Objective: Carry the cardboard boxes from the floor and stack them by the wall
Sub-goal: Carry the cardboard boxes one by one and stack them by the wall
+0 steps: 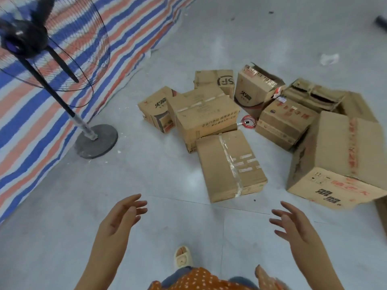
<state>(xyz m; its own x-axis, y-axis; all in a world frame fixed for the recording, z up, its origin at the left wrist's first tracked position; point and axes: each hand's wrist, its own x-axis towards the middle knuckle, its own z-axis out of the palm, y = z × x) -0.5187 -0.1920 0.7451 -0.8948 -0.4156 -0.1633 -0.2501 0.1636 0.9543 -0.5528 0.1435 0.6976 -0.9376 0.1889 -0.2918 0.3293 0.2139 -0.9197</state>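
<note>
Both hands were empty, fingers spread loosely: the left hand [120, 216] at lower centre-left, the right hand [293, 223] at lower right. The brown cardboard boxes [230, 164] lay scattered on the grey floor [163, 216] at centre and right, beside a black pedestal fan [41, 49] at upper left.

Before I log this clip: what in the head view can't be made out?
- Large box: right side cut off by the frame edge.
- SF box: lower part hidden behind the taped box in front.
- Dark object at top right: cropped and blurred, unidentifiable.
- Fan: head cropped by the left edge.
- Box contents: unseen.
</note>
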